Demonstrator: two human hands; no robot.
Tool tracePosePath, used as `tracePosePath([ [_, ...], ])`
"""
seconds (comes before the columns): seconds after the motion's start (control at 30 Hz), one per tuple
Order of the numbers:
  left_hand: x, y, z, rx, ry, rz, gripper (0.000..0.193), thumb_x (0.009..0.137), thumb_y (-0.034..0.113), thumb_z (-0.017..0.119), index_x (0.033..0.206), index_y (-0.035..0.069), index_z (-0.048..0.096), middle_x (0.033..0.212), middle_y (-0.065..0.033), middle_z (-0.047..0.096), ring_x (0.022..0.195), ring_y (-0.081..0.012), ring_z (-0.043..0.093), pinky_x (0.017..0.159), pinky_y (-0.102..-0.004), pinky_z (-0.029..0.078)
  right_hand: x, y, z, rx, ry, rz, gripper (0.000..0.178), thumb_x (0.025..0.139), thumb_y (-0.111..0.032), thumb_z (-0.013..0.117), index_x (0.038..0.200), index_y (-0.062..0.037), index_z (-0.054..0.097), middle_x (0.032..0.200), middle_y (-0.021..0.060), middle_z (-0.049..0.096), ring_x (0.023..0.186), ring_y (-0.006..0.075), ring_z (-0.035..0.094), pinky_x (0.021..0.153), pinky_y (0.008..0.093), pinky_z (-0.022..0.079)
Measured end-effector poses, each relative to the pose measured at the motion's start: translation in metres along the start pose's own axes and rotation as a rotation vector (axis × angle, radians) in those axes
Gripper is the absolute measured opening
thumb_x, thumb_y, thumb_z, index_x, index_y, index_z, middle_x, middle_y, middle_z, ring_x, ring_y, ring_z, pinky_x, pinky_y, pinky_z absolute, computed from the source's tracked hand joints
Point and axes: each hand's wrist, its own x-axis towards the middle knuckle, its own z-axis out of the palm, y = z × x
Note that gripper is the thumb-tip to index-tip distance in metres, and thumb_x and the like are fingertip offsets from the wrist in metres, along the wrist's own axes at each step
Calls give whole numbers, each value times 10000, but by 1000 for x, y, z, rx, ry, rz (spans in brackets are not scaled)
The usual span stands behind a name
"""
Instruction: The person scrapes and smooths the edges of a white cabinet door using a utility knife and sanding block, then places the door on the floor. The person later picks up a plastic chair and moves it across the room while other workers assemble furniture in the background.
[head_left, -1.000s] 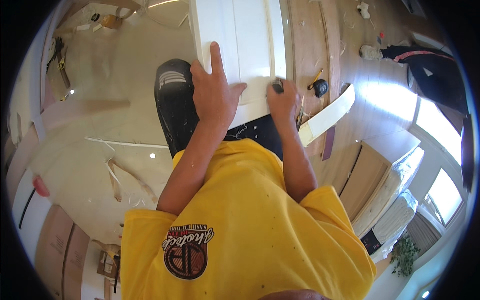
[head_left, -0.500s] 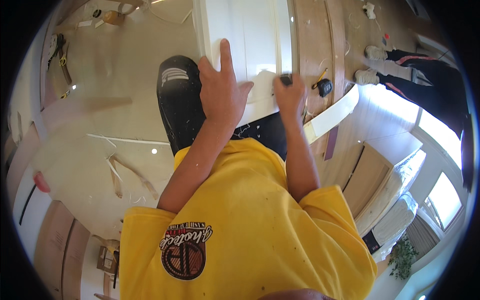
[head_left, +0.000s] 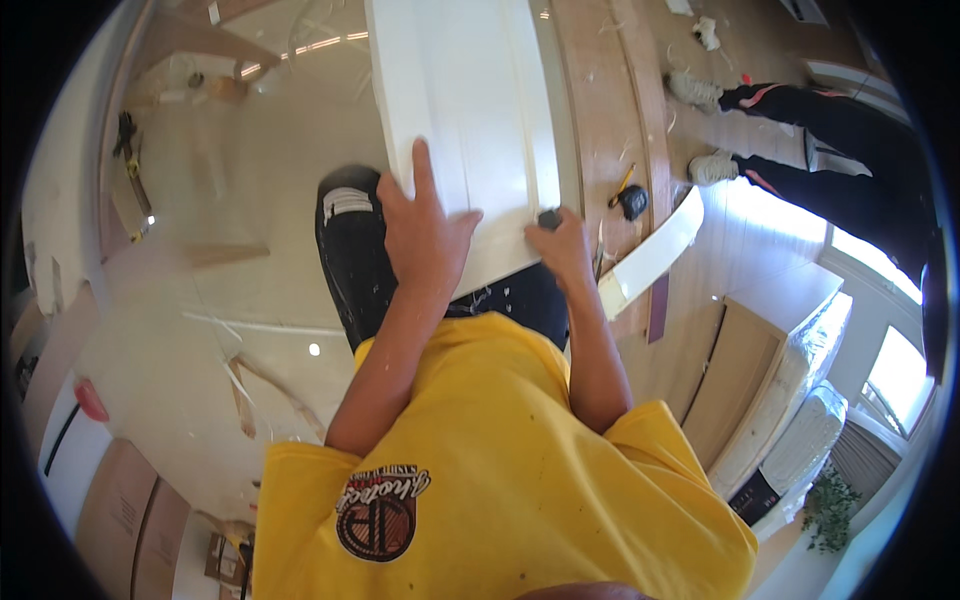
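A long white panel point(head_left: 490, 120) with raised lengthwise edges stretches away from me, its near end above my thighs. My left hand point(head_left: 428, 235) lies on its left side near that end, fingers apart and the index pointing forward. At the panel's right edge, close to the near corner, my right hand point(head_left: 563, 250) is closed round a small dark block-like object point(head_left: 549, 218). That object's kind is not clear, since the fingers cover most of it.
Right of the panel, a brown board point(head_left: 600, 110) carries a black tape measure point(head_left: 632, 203) and a yellow pencil point(head_left: 623, 182). A curved white strip point(head_left: 655, 255) lies nearer. Another person's shoes point(head_left: 712, 168) stand at the right; a wooden cabinet point(head_left: 735, 350) is behind them.
My right hand has slid toward me along the panel's right edge with the dark object. My left hand stays on the panel. The whole view has shifted slightly.
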Motion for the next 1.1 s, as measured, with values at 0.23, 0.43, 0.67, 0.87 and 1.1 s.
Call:
tracePosePath([
  [0.23, 0, -17, -1, -49, 28, 43, 1085, 772, 272, 911, 1633, 157, 261, 1479, -366, 330, 1305, -521, 499, 1026, -477, 525, 21, -33, 9, 47, 237, -378, 280, 830, -201, 791, 996, 9, 708, 895, 205, 717, 787, 341, 701, 714, 423, 547],
  [0.43, -2, -11, 8, -84, 57, 126, 1061, 792, 325, 898, 1622, 112, 274, 1486, -369, 317, 1312, -539, 476, 1042, -498, 508, 107, -64, 22, -14, 413, -587, 245, 858, -197, 796, 978, 0, 711, 952, 222, 720, 826, 413, 696, 733, 459, 550],
  [0.67, 2, -13, -3, -102, -26, -2, 1178, 763, 307, 928, 1632, 61, 171, 1482, -348, 332, 1318, -512, 482, 1020, -484, 524, 205, -145, 30, 0, 385, -670, 249, 848, -215, 789, 945, -3, 701, 954, 222, 710, 862, 413, 689, 750, 493, 539],
  [0.87, 5, -27, -4, -154, 94, 22, 1269, 731, 316, 946, 1621, -22, 108, 1445, -305, 377, 1281, -460, 524, 999, -455, 550, 220, -181, 25, -81, 255, -281, 630, 784, -409, 804, 1236, 9, 672, 1020, 240, 743, 995, 389, 720, 870, 444, 578],
  [1.1, 0, -44, -9, -186, 66, -65, 1280, 721, 330, 952, 1614, -36, 111, 1374, -298, 442, 1175, -479, 589, 992, -479, 544, 193, -205, 1, -220, 44, -263, 676, 803, -419, 775, 1243, 73, 629, 1019, 287, 744, 988, 407, 739, 879, 459, 587],
])
